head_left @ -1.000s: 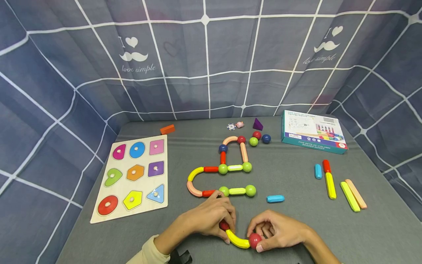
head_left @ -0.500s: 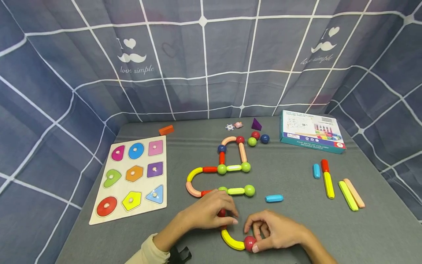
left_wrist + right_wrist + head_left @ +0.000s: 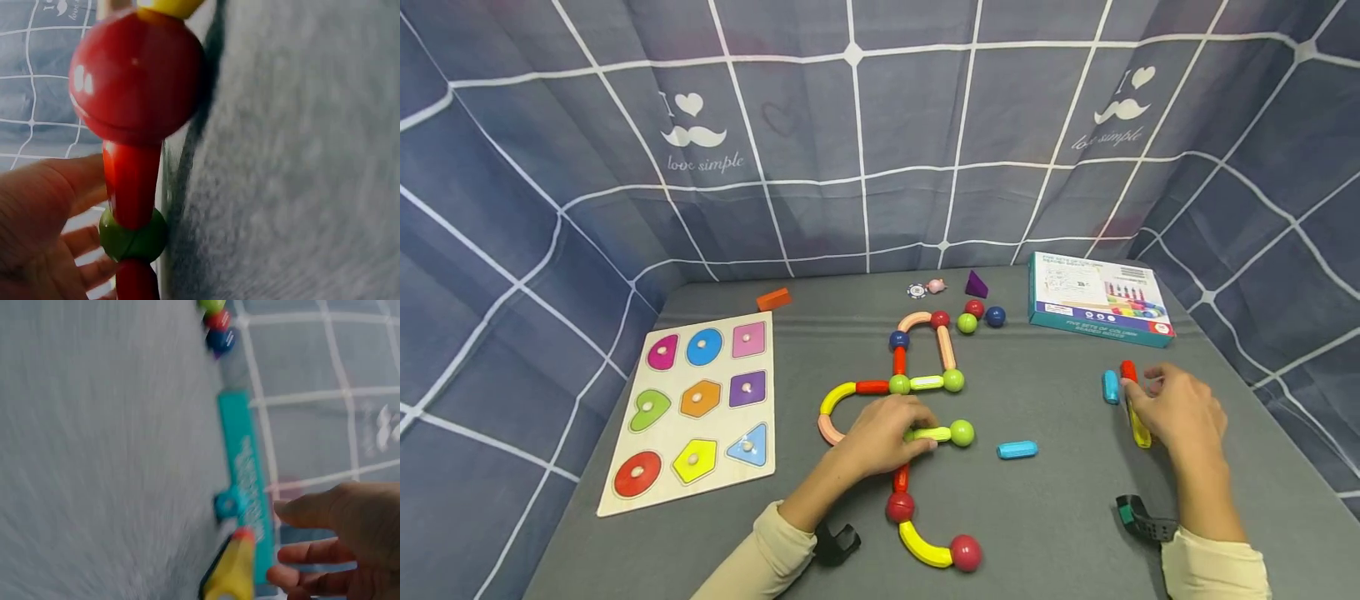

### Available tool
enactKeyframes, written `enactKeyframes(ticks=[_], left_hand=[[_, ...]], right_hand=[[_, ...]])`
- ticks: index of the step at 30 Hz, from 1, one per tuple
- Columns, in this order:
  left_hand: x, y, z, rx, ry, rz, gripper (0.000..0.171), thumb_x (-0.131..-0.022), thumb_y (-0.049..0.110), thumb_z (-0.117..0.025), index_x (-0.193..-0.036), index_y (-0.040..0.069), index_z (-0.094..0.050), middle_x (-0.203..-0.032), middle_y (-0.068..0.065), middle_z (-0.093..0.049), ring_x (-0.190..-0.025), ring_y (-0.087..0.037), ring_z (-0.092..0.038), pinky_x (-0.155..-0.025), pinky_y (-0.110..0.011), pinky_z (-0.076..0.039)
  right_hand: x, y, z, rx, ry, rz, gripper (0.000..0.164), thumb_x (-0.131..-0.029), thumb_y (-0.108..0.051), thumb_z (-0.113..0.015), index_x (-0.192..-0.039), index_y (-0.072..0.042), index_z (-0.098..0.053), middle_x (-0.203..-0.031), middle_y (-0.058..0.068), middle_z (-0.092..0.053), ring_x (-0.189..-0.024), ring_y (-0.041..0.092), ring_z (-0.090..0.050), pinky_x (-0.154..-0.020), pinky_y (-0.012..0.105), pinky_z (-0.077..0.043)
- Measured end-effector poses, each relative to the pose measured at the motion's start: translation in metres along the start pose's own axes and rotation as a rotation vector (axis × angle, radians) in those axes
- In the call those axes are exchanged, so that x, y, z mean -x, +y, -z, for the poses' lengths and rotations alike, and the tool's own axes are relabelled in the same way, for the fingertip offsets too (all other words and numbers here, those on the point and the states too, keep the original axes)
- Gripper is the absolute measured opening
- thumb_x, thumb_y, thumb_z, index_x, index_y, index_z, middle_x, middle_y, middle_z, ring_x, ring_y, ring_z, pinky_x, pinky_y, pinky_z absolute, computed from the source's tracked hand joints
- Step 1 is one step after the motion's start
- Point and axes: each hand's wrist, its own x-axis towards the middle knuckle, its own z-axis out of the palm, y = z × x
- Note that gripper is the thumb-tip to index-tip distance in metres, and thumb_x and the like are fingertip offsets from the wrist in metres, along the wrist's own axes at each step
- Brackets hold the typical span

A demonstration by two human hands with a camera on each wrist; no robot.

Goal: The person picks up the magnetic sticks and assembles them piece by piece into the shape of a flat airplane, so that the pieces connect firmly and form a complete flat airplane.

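Observation:
My left hand (image 3: 883, 433) curls over a joint of the toy stick-and-ball chain, its fingers at a green ball (image 3: 133, 236) between two red sticks. From that joint a red stick (image 3: 900, 477) leads down to a red ball (image 3: 900, 507), a curved yellow stick (image 3: 922, 547) and another red ball (image 3: 966, 552). A yellow-green stick (image 3: 932, 434) and green ball (image 3: 962, 432) stick out rightward beyond the fingers. On the right, my right hand (image 3: 1180, 412) hovers by a red stick (image 3: 1128, 371) and yellow stick (image 3: 1139, 428), fingers apart and holding nothing in the right wrist view.
Blue sticks (image 3: 1017, 450) lie loose between the hands and near the right hand. A shape puzzle board (image 3: 760, 467) is at left. Along the back are an orange block (image 3: 773, 299), loose balls (image 3: 995, 316), a purple pyramid (image 3: 976, 284) and a box (image 3: 1101, 296).
My right hand has let go of the red ball and moved right to the loose sticks. My left hand has shifted up to the chain's green ball; the curved yellow section now joins below it.

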Motion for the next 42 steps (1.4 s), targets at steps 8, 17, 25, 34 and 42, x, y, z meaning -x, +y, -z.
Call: enactKeyframes(ticks=[8,17,25,34,42], left_hand=[[0.003,-0.006,-0.004,0.025,-0.028,0.061,0.019,-0.082,0.033,-0.074,-0.099,0.024,-0.072,-0.089,0.018,-0.063,-0.081,-0.001,-0.055,-0.068,-0.023,-0.044],[0.004,-0.007,-0.003,0.021,-0.047,0.063,0.020,-0.084,0.034,-0.072,-0.102,0.024,-0.072,-0.091,0.016,-0.063,-0.084,-0.003,-0.055,-0.072,-0.024,-0.045],[0.004,-0.010,-0.005,0.026,-0.040,0.058,0.021,-0.084,0.034,-0.072,-0.103,0.024,-0.072,-0.092,0.016,-0.063,-0.084,-0.002,-0.054,-0.072,-0.023,-0.044],[0.005,-0.008,-0.004,0.034,-0.043,0.060,0.021,-0.084,0.034,-0.072,-0.103,0.023,-0.072,-0.091,0.016,-0.063,-0.084,-0.003,-0.055,-0.072,-0.023,-0.044],[0.005,-0.009,-0.005,0.033,-0.040,0.057,0.021,-0.084,0.034,-0.072,-0.103,0.023,-0.072,-0.091,0.016,-0.063,-0.083,-0.003,-0.055,-0.072,-0.023,-0.044]], right_hand=[[-0.027,0.015,-0.007,0.065,-0.145,-0.109,0.042,-0.090,-0.042,-0.055,-0.093,-0.001,-0.055,-0.082,0.018,-0.051,-0.074,0.036,-0.049,-0.057,0.043,-0.036],[-0.033,0.017,-0.015,0.075,-0.135,-0.057,0.032,-0.092,-0.028,-0.052,-0.098,0.003,-0.054,-0.089,0.027,-0.054,-0.076,0.043,-0.051,-0.058,0.047,-0.037],[-0.035,0.017,-0.018,0.070,-0.105,-0.051,0.038,-0.093,-0.028,-0.051,-0.110,0.007,-0.051,-0.098,0.033,-0.054,-0.081,0.049,-0.050,-0.060,0.051,-0.038],[-0.014,0.016,-0.012,0.070,-0.071,-0.033,0.056,-0.087,-0.045,-0.059,-0.109,0.006,-0.048,-0.096,0.035,-0.054,-0.080,0.053,-0.050,-0.059,0.052,-0.037],[0.003,0.009,-0.011,0.003,-0.069,0.054,0.040,-0.084,-0.031,-0.064,-0.101,0.003,-0.051,-0.076,0.016,-0.057,-0.071,0.038,-0.052,-0.063,0.050,-0.035]])
